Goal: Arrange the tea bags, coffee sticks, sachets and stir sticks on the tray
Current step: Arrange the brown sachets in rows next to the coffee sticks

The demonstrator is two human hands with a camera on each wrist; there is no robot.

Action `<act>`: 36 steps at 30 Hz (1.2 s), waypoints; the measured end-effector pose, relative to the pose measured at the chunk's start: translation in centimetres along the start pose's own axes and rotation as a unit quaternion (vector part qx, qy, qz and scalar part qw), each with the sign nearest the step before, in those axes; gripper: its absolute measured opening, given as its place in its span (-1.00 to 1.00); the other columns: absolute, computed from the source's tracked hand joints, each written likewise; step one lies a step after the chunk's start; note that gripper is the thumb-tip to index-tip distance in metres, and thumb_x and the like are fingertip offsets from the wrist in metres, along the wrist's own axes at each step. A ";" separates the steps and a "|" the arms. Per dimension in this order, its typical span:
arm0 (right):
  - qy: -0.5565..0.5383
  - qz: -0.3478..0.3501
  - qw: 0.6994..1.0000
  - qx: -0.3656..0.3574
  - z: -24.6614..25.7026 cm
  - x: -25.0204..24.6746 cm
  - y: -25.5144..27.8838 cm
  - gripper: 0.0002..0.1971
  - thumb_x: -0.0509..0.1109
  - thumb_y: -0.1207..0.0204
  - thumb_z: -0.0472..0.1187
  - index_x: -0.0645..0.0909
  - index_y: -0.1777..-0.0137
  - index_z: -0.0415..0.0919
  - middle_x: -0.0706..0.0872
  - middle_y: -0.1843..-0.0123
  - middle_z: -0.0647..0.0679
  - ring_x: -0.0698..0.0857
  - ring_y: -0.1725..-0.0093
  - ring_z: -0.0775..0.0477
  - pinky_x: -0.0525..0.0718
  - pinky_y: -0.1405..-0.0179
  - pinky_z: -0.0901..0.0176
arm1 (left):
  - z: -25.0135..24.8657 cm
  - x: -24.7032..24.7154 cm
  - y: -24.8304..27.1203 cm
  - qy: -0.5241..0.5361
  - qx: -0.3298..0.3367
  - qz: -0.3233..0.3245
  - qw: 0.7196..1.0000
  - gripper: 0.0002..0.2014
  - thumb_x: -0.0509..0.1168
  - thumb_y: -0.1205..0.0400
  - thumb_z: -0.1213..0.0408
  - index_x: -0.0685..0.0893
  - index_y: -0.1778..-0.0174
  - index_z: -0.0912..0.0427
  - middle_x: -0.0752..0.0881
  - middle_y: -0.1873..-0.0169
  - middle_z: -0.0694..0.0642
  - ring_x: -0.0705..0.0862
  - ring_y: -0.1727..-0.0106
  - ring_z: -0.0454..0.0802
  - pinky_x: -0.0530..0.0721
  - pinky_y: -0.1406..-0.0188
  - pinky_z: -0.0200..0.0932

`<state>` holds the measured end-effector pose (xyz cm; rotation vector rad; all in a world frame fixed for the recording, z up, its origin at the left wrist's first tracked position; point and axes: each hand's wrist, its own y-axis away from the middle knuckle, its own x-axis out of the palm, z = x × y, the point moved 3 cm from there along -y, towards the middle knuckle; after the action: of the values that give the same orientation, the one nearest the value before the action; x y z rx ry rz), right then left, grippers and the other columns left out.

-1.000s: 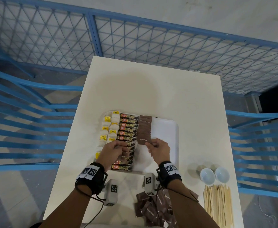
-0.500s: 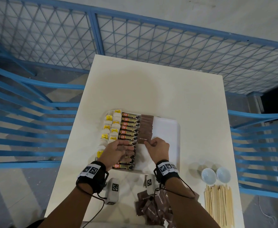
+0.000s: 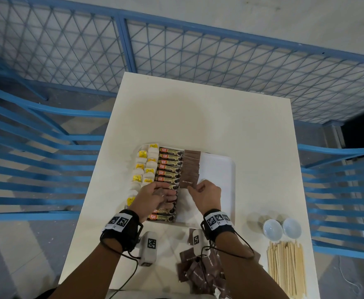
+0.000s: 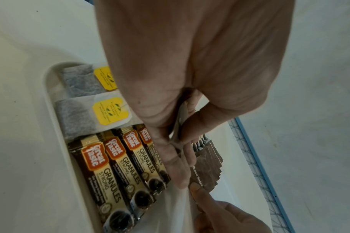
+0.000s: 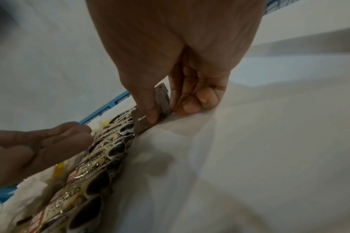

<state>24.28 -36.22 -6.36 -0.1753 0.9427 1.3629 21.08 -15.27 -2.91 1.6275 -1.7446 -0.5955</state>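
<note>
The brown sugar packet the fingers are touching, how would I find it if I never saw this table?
Find the white tray on the cream table. Right of its coffee sticks runs a column of overlapping brown sachets. Yours is the nearest one, the brown sugar sachet: only it shows its whole face with white lettering, and the right hand pinches its corner.
</note>
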 end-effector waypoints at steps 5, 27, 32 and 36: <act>0.001 -0.016 1.000 0.001 0.1 -0.7 0.5 -0.70 0.62 -0.41 0.04 0.65 0.22 -0.16 0.72 0.34 0.04 0.69 0.28 0.06 0.52 0.32 0.39 | -0.1 0.0 0.4 0.028 0.000 0.015 0.999 -0.70 0.12 -0.80 0.61 0.53 -0.42 0.33 0.82 -0.20 0.31 0.82 -0.23 0.28 0.76 -0.21 0.41; -0.010 0.234 0.961 -0.147 4.3 -0.3 3.2 -0.87 0.45 -0.65 -0.09 0.79 -0.01 -0.12 0.78 0.10 0.08 0.67 0.13 0.15 0.55 0.12 0.32 | -0.8 2.0 3.6 0.042 0.060 -0.007 0.997 -0.83 0.30 -0.80 0.27 0.57 -0.18 0.32 0.86 0.06 0.36 0.87 0.00 0.36 0.88 0.15 0.20; -0.079 0.232 0.962 -0.122 3.8 -0.9 3.6 -0.87 0.42 -0.67 -0.19 0.76 0.06 -0.19 0.72 0.36 0.06 0.61 0.42 0.23 0.55 0.27 0.36 | -0.6 2.3 3.4 0.031 0.071 -0.031 0.997 -0.79 0.32 -0.79 0.26 0.61 -0.19 0.36 0.86 0.18 0.32 0.87 0.14 0.38 0.87 0.26 0.15; -0.122 0.187 0.969 -0.101 3.3 -1.3 3.5 -0.91 0.45 -0.64 -0.24 0.75 0.10 -0.16 0.68 0.43 0.05 0.55 0.48 0.19 0.53 0.32 0.33 | -0.1 2.2 3.3 0.050 0.062 -0.018 0.997 -0.74 0.34 -0.77 0.27 0.68 -0.28 0.38 0.83 0.06 0.47 0.85 0.16 0.33 0.87 0.24 0.08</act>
<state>22.87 -34.25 -2.01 0.0211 0.6480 1.7858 18.91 -17.04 -0.16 1.7455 -1.7112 -0.4213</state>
